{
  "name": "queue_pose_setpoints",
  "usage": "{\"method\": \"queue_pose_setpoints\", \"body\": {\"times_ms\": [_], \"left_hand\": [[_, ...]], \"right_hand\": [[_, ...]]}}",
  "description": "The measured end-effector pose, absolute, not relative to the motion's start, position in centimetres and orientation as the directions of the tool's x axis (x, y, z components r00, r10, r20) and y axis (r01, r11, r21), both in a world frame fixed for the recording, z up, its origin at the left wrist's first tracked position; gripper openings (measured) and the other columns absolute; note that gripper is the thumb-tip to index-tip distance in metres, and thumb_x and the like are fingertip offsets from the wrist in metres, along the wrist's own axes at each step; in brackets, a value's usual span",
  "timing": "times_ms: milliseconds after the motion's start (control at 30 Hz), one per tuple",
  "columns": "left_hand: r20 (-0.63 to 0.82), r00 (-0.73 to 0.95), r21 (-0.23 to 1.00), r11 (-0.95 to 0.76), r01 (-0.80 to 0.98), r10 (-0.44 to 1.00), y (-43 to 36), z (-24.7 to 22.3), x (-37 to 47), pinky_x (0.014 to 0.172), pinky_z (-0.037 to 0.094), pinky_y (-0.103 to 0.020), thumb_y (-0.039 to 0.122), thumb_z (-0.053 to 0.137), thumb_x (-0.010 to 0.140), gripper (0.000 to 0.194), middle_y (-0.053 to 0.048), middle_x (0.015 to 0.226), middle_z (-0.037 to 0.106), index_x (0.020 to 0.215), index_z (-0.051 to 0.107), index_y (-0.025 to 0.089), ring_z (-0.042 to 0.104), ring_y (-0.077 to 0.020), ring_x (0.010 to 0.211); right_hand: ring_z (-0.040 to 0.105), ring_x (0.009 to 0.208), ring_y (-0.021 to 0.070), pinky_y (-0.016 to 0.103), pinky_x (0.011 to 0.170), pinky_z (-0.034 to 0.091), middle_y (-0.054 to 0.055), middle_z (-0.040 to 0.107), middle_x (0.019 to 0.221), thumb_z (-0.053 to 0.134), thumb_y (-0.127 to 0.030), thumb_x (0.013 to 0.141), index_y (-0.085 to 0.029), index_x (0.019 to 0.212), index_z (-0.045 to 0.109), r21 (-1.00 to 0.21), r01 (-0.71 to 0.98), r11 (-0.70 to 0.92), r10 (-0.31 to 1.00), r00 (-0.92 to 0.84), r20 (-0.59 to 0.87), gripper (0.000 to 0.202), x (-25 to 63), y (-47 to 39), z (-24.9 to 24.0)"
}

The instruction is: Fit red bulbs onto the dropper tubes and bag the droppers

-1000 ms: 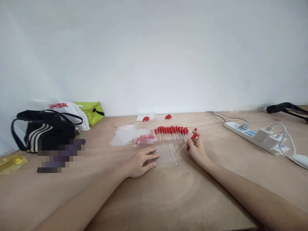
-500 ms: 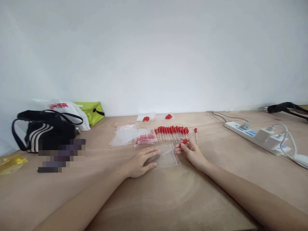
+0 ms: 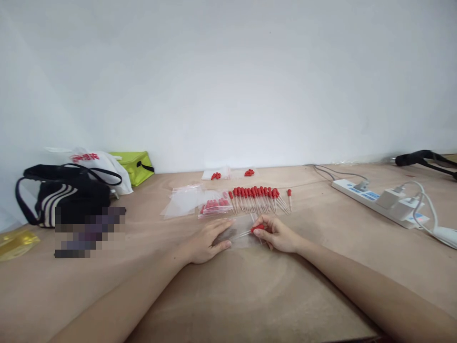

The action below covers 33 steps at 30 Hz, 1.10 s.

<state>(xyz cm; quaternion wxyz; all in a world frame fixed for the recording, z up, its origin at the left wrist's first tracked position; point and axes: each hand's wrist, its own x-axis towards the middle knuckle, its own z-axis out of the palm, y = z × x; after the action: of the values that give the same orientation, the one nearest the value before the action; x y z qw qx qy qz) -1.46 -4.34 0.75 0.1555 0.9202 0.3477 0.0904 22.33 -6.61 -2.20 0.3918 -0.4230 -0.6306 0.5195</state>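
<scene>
Pinched in my right hand [image 3: 276, 233] is the red bulb of a clear dropper [image 3: 257, 229], its thin tube pointing left over a clear zip bag [image 3: 244, 242]. My left hand [image 3: 210, 242] lies on the left end of that bag, fingers spread. Just behind, a row of red-topped droppers [image 3: 254, 193] lies side by side, with a single dropper [image 3: 289, 195] to its right. A bag with red bulbs in it [image 3: 215, 205] rests behind my left hand, beside a stack of flat clear bags [image 3: 183, 201].
Two bags with red bulbs [image 3: 216, 176] lie near the wall. At left are a black striped bag [image 3: 71, 200], a white plastic bag [image 3: 112, 166], a green box bag [image 3: 137, 167] and yellow film [image 3: 17, 243]. A power strip [image 3: 371, 202] with plugs and cables stands at right.
My right hand has moved left and slightly down with the dropper, which now reaches further over the clear bag. My left hand has stayed in place.
</scene>
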Motion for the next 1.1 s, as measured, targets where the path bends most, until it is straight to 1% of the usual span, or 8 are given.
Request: {"method": "queue_pose_setpoints", "body": {"times_ms": [67,167,267,333,433,600,933,1100], "left_hand": [[0.061,0.741,0.352,-0.709,0.611,0.669,-4.4,0.8,-1.4,0.101,0.027,-0.039,0.042,0.041,0.084,0.052,-0.006,0.135,0.036,0.131,0.031,0.021,0.032,-0.0218,0.123],[0.055,0.746,0.353,-0.711,0.608,0.664,-4.4,0.9,-1.4,0.102,0.027,-0.039,0.042,0.041,0.084,0.051,-0.007,0.135,0.036,0.130,0.033,0.020,0.031,-0.0218,0.123],[0.050,0.750,0.359,-0.713,0.602,0.659,-4.3,0.9,-1.5,0.102,0.026,-0.039,0.042,0.040,0.084,0.051,-0.007,0.135,0.035,0.130,0.034,0.020,0.031,-0.0216,0.123],[0.057,0.750,0.369,-0.711,0.598,0.660,-4.2,0.8,-1.5,0.102,0.026,-0.040,0.042,0.041,0.084,0.050,-0.006,0.135,0.035,0.129,0.034,0.021,0.031,-0.0219,0.123],[0.073,0.747,0.375,-0.712,0.593,0.661,-4.2,0.7,-1.5,0.102,0.026,-0.040,0.042,0.042,0.084,0.050,-0.006,0.134,0.036,0.128,0.036,0.021,0.032,-0.0223,0.123],[0.059,0.744,0.364,-0.709,0.604,0.665,-4.3,0.8,-1.4,0.102,0.027,-0.040,0.041,0.042,0.084,0.050,-0.007,0.134,0.036,0.129,0.035,0.020,0.032,-0.0221,0.123],[0.035,0.743,0.348,-0.705,0.618,0.669,-4.3,0.8,-1.5,0.103,0.025,-0.039,0.042,0.040,0.085,0.051,-0.007,0.136,0.033,0.130,0.033,0.020,0.029,-0.0216,0.125],[0.073,0.745,0.368,-0.712,0.598,0.663,-4.2,0.6,-1.5,0.102,0.026,-0.040,0.043,0.041,0.084,0.049,-0.005,0.135,0.035,0.129,0.034,0.024,0.032,-0.0219,0.123]], "right_hand": [[0.042,0.033,0.0034,0.015,0.031,0.031,-0.007,0.051,0.055,0.061,-0.046,0.065,-0.018,0.077,0.049,-0.995,0.057,0.083,0.965,-0.255,0.066,0.033,22.5,-6.5,-1.9],[0.051,0.042,0.0060,0.017,0.036,0.037,-0.003,0.058,0.067,0.063,-0.045,0.062,-0.019,0.075,0.050,-0.993,-0.105,0.049,0.994,-0.094,0.059,0.032,23.4,-5.9,-1.2],[0.053,0.047,0.0069,0.018,0.039,0.040,-0.002,0.058,0.071,0.063,-0.045,0.062,-0.019,0.075,0.051,-0.977,-0.205,0.063,0.997,0.062,0.051,0.031,24.9,-5.0,-0.9],[0.051,0.045,0.0063,0.018,0.040,0.040,-0.003,0.056,0.065,0.063,-0.046,0.062,-0.019,0.074,0.050,-0.975,-0.201,0.092,0.985,0.165,0.059,0.031,25.8,-4.5,-0.8],[0.048,0.044,0.0063,0.019,0.041,0.040,-0.005,0.050,0.055,0.062,-0.048,0.063,-0.019,0.071,0.048,-0.983,-0.106,0.151,0.957,0.263,0.119,0.033,26.5,-4.1,-1.0],[0.047,0.043,0.0070,0.020,0.041,0.041,-0.006,0.048,0.051,0.058,-0.051,0.065,-0.019,0.072,0.047,-0.976,0.020,0.217,0.937,0.277,0.214,0.035,26.2,-4.2,-1.1],[0.047,0.042,0.0071,0.020,0.039,0.041,-0.006,0.048,0.053,0.056,-0.050,0.066,-0.019,0.076,0.048,-0.977,0.038,0.209,0.942,0.262,0.212,0.033,26.3,-4.0,-1.6],[0.046,0.039,0.0067,0.021,0.038,0.041,-0.007,0.048,0.053,0.056,-0.049,0.066,-0.019,0.074,0.047,-0.977,0.043,0.208,0.946,0.246,0.213,0.032,25.8,-4.2,-1.9]]}}
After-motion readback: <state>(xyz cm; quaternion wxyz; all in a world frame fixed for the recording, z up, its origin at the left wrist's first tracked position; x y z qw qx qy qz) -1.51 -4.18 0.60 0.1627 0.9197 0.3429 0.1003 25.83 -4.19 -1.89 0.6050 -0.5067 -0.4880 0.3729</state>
